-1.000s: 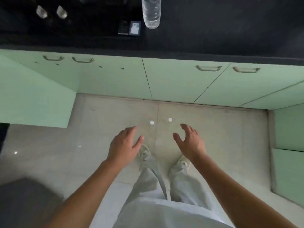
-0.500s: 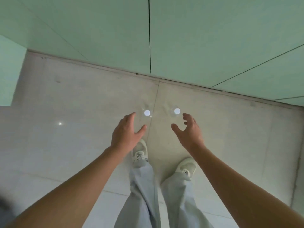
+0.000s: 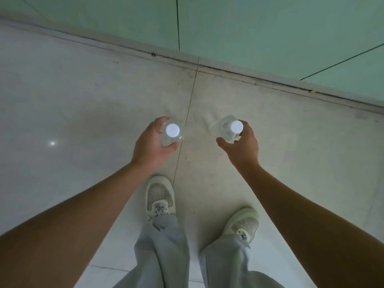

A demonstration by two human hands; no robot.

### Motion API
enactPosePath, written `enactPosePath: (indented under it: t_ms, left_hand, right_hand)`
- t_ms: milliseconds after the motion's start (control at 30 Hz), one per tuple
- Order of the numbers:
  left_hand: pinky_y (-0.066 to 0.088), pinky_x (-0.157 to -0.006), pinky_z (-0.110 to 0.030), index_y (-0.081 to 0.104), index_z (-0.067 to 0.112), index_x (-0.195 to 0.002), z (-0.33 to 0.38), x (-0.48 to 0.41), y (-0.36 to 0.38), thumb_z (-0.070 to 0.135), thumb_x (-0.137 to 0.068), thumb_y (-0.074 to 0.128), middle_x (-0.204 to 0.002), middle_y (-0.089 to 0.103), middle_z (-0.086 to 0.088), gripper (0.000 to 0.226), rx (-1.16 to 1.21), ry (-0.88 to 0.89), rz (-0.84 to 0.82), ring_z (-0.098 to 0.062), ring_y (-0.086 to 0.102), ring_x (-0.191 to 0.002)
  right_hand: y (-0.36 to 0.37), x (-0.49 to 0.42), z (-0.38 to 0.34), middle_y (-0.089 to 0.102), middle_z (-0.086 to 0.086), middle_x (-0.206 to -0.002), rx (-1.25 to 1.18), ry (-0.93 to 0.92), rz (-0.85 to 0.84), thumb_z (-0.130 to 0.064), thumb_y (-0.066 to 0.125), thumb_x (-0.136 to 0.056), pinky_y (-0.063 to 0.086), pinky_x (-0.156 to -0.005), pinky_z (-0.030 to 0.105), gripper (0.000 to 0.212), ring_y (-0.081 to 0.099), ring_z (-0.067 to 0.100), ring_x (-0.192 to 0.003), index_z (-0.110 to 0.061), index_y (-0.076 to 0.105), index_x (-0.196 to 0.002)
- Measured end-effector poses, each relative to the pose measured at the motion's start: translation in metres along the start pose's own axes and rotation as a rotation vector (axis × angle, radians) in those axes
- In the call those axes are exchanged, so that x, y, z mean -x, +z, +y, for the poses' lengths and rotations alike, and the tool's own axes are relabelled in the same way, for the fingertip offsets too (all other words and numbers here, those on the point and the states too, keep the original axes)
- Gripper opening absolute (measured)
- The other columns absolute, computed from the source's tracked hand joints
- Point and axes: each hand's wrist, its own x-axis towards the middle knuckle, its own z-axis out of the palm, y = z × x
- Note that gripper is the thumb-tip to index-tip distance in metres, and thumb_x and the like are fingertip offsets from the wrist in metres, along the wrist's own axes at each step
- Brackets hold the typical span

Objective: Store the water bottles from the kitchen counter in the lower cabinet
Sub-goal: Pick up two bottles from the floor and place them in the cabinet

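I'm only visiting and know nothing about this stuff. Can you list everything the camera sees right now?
left bottle: one, clear with white cap, above the floor, held in the left grip
right bottle: one, clear with white cap, tilted, held in the right grip
cabinet doors: three panels showing, pale green, closed, across the top
floor: one, pale grey tiles, from the cabinets down to the feet
light glint: one, white, on the floor at the left
shoes: two, off-white, on the floor below the bottles
trousers: one pair, light grey, bottom centre
forearms: two, bare, from the bottom corners
left grip: one bare hand, curled round its bottle
right grip: one bare hand, curled round its bottle
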Motion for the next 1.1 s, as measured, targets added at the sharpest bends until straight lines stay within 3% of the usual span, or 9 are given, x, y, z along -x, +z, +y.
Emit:
enactPosePath:
  t_ms: [167, 400, 600, 733, 867, 1000, 1100]
  left_hand:
    - [0.047, -0.076, -0.028, 0.062, 0.020, -0.119, 0.010, 0.008, -0.001, 0.036, -0.070, 0.090, -0.106, 0.067, 0.007, 0.059, -0.012, -0.067, 0.083, -0.018, 0.062, -0.092]
    - [0.050, -0.076, -0.033, 0.061, 0.021, -0.113, 0.061, 0.077, -0.040, 0.043, -0.069, 0.087, -0.104, 0.068, 0.005, 0.056, -0.020, -0.145, 0.158, -0.020, 0.064, -0.095]
    - [0.047, -0.074, -0.031, 0.059, 0.022, -0.108, 0.160, 0.205, -0.112, 0.039, -0.069, 0.088, -0.100, 0.067, 0.008, 0.051, 0.051, -0.189, 0.216, -0.019, 0.063, -0.093]
    - [0.048, -0.071, -0.030, 0.059, 0.024, -0.107, 0.238, 0.298, -0.177, 0.037, -0.066, 0.090, -0.095, 0.066, 0.009, 0.053, 0.062, -0.124, 0.199, -0.020, 0.064, -0.086]
    - [0.053, -0.078, -0.033, 0.058, 0.031, -0.108, 0.316, 0.380, -0.239, 0.042, -0.065, 0.090, -0.102, 0.068, 0.012, 0.055, 0.112, -0.097, 0.213, -0.016, 0.066, -0.093]
    - [0.049, -0.080, -0.024, 0.058, 0.035, -0.109, 0.394, 0.453, -0.298, 0.038, -0.067, 0.092, -0.108, 0.068, 0.017, 0.055, 0.235, -0.059, 0.315, -0.009, 0.065, -0.100]
    - [0.044, -0.074, -0.009, 0.058, 0.035, -0.105, 0.427, 0.492, -0.324, 0.031, -0.068, 0.093, -0.104, 0.067, 0.023, 0.051, 0.318, -0.031, 0.403, 0.005, 0.063, -0.098]
  right_hand:
    - [-0.006, 0.002, -0.002, 0.061, -0.011, -0.103, -0.005, -0.006, 0.019, -0.036, 0.086, -0.072, 0.048, -0.080, 0.028, 0.059, 0.062, 0.016, -0.098, -0.025, 0.058, -0.122]
    - [-0.072, 0.073, -0.033, 0.057, -0.013, -0.106, -0.038, -0.040, -0.027, -0.035, 0.087, -0.073, 0.045, -0.082, 0.026, 0.063, 0.058, 0.013, -0.097, -0.020, 0.059, -0.127]
    - [-0.185, 0.190, -0.099, 0.066, -0.003, -0.119, -0.074, -0.076, -0.060, -0.035, 0.090, -0.069, 0.056, -0.089, 0.041, 0.067, 0.065, 0.021, -0.103, -0.018, 0.060, -0.127]
    - [-0.279, 0.275, -0.153, 0.065, -0.003, -0.123, -0.040, -0.152, -0.074, -0.039, 0.090, -0.068, 0.056, -0.090, 0.040, 0.071, 0.065, 0.020, -0.105, -0.018, 0.060, -0.129]
    - [-0.370, 0.350, -0.202, 0.064, -0.006, -0.123, -0.062, -0.273, -0.063, -0.044, 0.089, -0.068, 0.055, -0.092, 0.038, 0.072, 0.064, 0.016, -0.106, -0.020, 0.060, -0.130]
    - [-0.450, 0.417, -0.241, 0.064, -0.011, -0.120, -0.131, -0.403, -0.033, -0.046, 0.087, -0.066, 0.054, -0.095, 0.034, 0.071, 0.063, 0.011, -0.107, -0.024, 0.061, -0.128]
    - [-0.485, 0.449, -0.253, 0.067, -0.014, -0.115, -0.202, -0.458, -0.034, -0.052, 0.084, -0.063, 0.054, -0.095, 0.034, 0.068, 0.065, 0.010, -0.108, -0.029, 0.063, -0.123]
